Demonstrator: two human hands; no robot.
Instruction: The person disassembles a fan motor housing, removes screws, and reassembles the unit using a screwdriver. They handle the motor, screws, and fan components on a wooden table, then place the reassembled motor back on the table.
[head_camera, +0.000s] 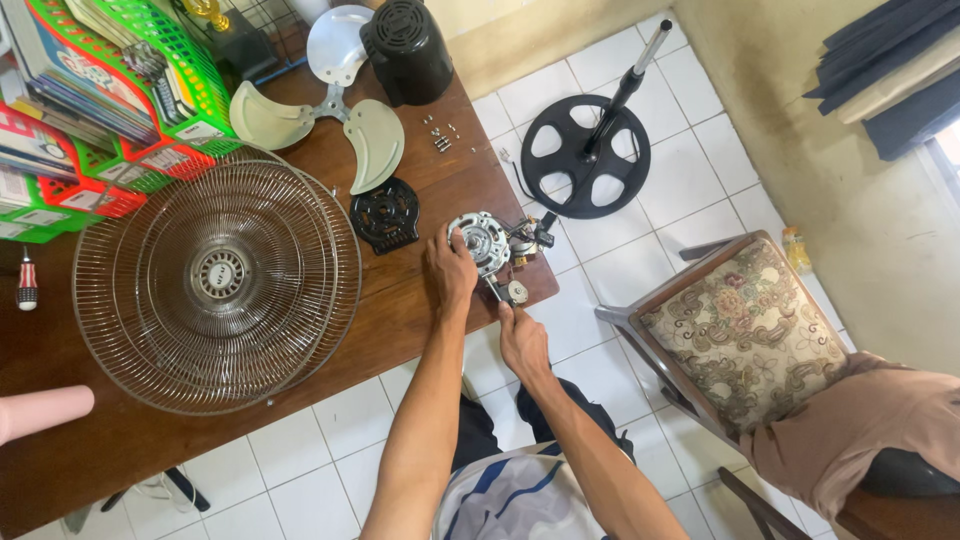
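Observation:
A silver fan motor with wires and small black parts lies near the right corner of the wooden table. My left hand rests on the motor's near side, fingers gripping its housing. My right hand is shut on a screwdriver whose tip points up at the motor's lower edge. A black round plastic motor cover lies just left of the motor.
Stacked wire fan grilles fill the table's middle. A three-blade fan blade, a black motor housing, loose screws and coloured baskets sit behind. The fan stand base lies on the tiled floor; a patterned chair stands right.

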